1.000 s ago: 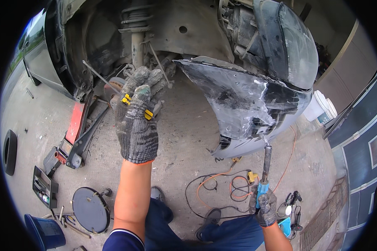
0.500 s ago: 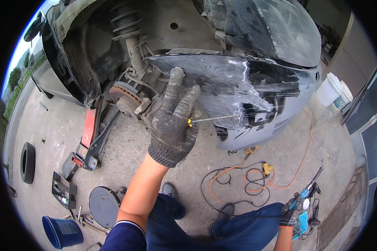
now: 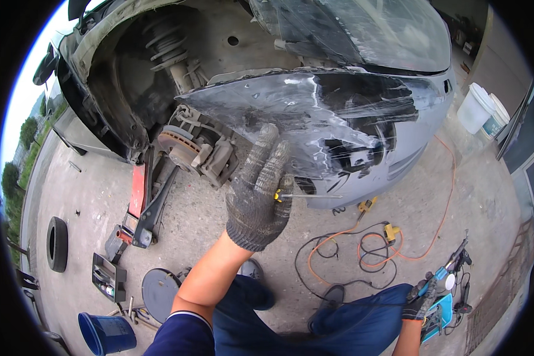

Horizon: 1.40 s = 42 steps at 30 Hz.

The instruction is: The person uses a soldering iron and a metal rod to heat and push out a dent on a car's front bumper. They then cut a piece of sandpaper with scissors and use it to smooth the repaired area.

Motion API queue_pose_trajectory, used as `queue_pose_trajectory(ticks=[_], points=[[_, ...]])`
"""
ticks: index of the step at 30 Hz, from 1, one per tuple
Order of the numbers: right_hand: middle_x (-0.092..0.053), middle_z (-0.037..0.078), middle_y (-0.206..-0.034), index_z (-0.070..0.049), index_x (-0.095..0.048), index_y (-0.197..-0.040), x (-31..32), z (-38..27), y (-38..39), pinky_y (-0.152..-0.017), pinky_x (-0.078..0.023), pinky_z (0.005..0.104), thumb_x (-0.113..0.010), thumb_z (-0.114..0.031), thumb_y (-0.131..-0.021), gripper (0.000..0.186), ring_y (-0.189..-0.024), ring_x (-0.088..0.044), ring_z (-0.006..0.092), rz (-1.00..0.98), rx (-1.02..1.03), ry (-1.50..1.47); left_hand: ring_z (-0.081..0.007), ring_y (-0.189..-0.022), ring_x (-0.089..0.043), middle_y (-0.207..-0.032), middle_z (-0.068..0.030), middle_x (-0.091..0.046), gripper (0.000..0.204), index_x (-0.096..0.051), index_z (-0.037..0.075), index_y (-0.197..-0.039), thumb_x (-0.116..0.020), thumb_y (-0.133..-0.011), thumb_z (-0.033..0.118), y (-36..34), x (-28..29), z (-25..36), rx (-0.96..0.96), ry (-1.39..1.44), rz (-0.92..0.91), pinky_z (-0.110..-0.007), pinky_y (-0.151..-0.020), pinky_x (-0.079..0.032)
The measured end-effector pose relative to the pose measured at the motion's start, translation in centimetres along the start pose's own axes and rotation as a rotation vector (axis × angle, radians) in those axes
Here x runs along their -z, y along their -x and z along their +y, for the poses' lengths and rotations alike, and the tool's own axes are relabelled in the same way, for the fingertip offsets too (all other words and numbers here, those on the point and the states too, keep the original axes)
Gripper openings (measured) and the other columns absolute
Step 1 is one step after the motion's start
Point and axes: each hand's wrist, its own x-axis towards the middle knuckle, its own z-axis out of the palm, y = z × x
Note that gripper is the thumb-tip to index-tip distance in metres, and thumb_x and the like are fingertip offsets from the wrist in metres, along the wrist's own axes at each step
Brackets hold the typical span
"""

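At the bumper (image 3: pixel 406 139), just beyond the left hand (image 3: pixel 256 196), a check seems to be under way — the screwdriver (image 3: pixel 278 195) is gripped, contact cannot be told. In the right hand (image 3: pixel 421 301), well apart, the blue tool (image 3: pixel 441 273) is clasped — steady aim would be called for.

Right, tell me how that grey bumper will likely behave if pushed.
The grey bumper may be fragile: a jagged white line resembling a crack crosses it, so it could give there first. Its tapered left end shows no visible fastening, so that end might wobble. The dull, scuffed surface suggests it's probably not very slippery.
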Motion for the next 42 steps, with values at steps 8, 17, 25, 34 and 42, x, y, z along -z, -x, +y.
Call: queue_pose_trajectory(ticks=[8, 17, 25, 34, 42], points=[[-0.055, 0.003, -0.061, -0.007, -0.056, -0.115, 2.1, 0.3, -1.1, -0.031, -0.035, 0.0293, -0.054, -0.031, -0.097, 0.029, -0.037, -0.046, 0.0162, 0.012, -0.003, 0.001, -0.0417, -0.11, -0.058, -0.128, -0.0218, -0.056, 0.045, -0.058, 0.003, -0.124, -0.062, -0.08, 0.006, -0.7, 0.4, 1.3, 0.083, 0.153, -0.177, -0.044, -0.09, -0.049], [-0.057, 0.005, -0.064, -0.01, -0.052, -0.118, 4.6, -0.1, -2.2, -0.032, -0.038, 0.0348, -0.05, -0.03, -0.099, 0.027, -0.039, -0.049, 0.0204, -0.042, -0.095, -0.045, -0.037, -0.131, -0.042, -0.135, -0.0165, -0.052, 0.042, -0.059, 0.004, -0.123, -0.062, -0.082, 0.011, -1.9, 1.3, 1.2, -0.038, -0.159, 0.079, -0.052, -0.11, -0.028], [-0.054, 0.004, -0.06, -0.011, -0.05, -0.116, 3.2, -0.3, -2.0, -0.03, -0.038, 0.036, -0.05, -0.029, -0.098, 0.025, -0.038, -0.049, 0.0203, 0.006, -0.129, -0.006, -0.0381, -0.131, -0.041, -0.137, -0.018, -0.048, 0.052, -0.053, 0.004, -0.13, -0.061, -0.08, 0.015, -6.3, 3.2, 0.1, -0.028, -0.358, 0.096, -0.055, -0.112, -0.023], [-0.055, 0.004, -0.061, -0.007, -0.052, -0.117, 2.0, -0.3, -1.1, -0.031, -0.038, 0.0337, -0.051, -0.026, -0.097, 0.027, -0.037, -0.049, 0.0184, -0.03, -0.086, -0.008, -0.039, -0.125, -0.044, -0.134, -0.0173, -0.05, 0.052, -0.054, 0.005, -0.128, -0.061, -0.076, 0.011, -9.7, 3.6, 2.0, -0.137, -0.34, -0.148, -0.051, -0.108, -0.032], [-0.049, -0.001, -0.058, -0.014, -0.052, -0.11, 2.9, -1.2, -0.8, -0.031, -0.031, 0.0291, -0.054, -0.032, -0.096, 0.023, -0.037, -0.042, 0.0145, 0.093, -0.101, 0.036, -0.0357, -0.115, -0.055, -0.121, -0.0176, -0.059, 0.044, -0.06, 0.008, -0.121, -0.065, -0.077, 0.009, -8.1, 4.5, 3.7, -0.223, -0.06, -0.184, -0.047, -0.099, -0.044]])
